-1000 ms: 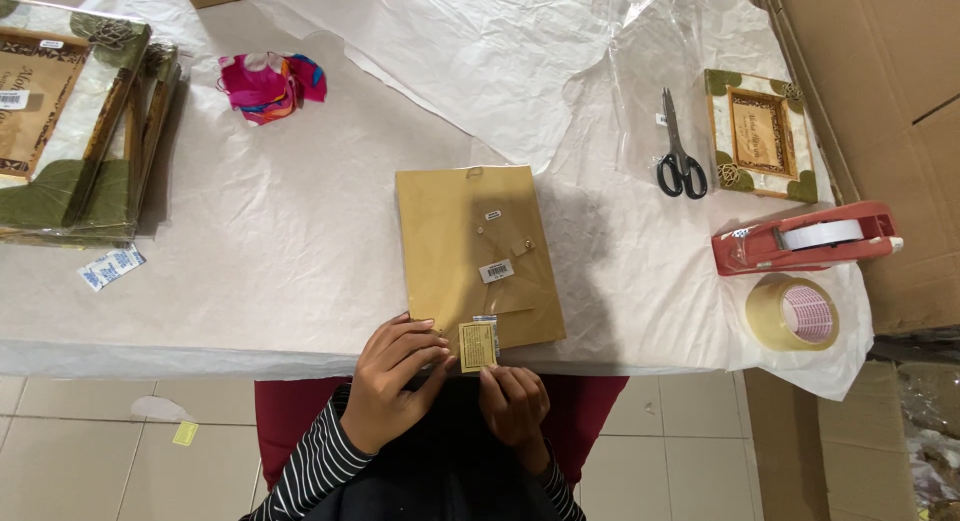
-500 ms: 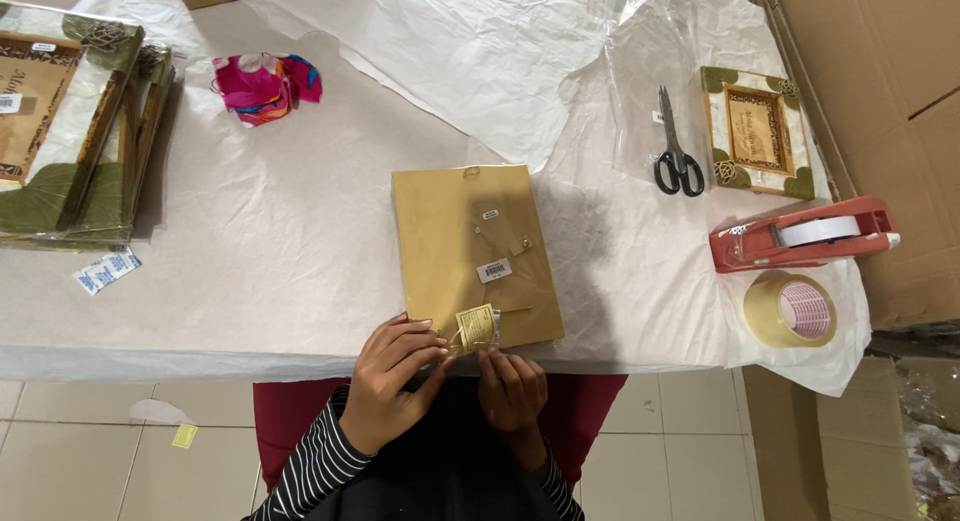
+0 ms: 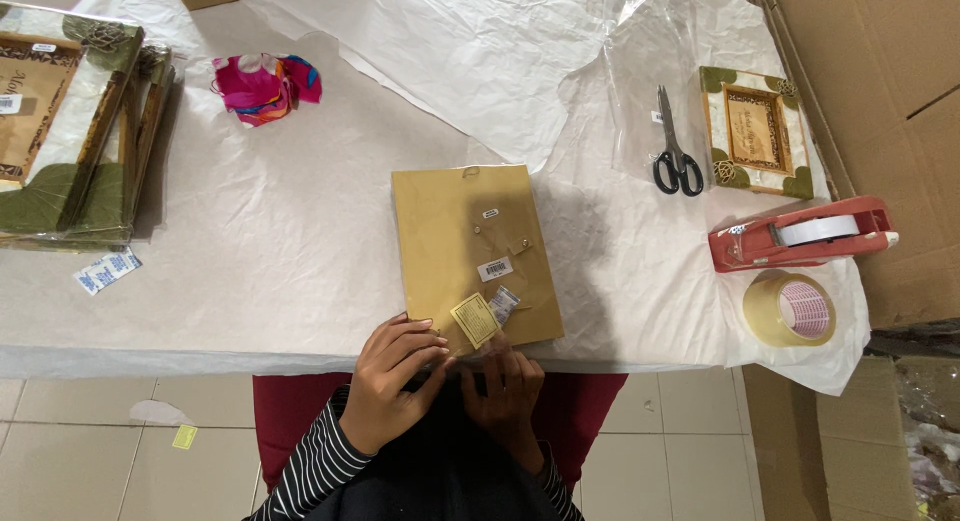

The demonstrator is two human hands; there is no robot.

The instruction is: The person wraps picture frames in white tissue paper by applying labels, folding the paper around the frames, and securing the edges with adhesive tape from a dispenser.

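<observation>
Both forearms come up from the bottom centre of the frame, in black-and-white striped sleeves, and the two hands meet at the near edge of the table. The left hand (image 3: 393,379) is bent at the knuckles, its fingers half curled and pointing to the right, with the fingertips close to a small yellow tag (image 3: 474,321). The right hand (image 3: 507,386) lies just beside it, fingers loosely curled and pointing up toward the same place. Whether the tag is pinched or only touched by the fingertips, I cannot tell.

The tag lies tilted on the lower part of a tan backing board of a frame (image 3: 470,251), which rests face down in the middle of the frame, on the white paper table cover (image 3: 280,221). A small clear sachet (image 3: 503,303) lies just beside the tag on the board.

At the right are black scissors (image 3: 675,151), a small decorated frame (image 3: 757,131), a red tape dispenser (image 3: 800,236) and a tape roll (image 3: 790,309). At the upper left is a stack of wrapped frames (image 3: 70,131).
</observation>
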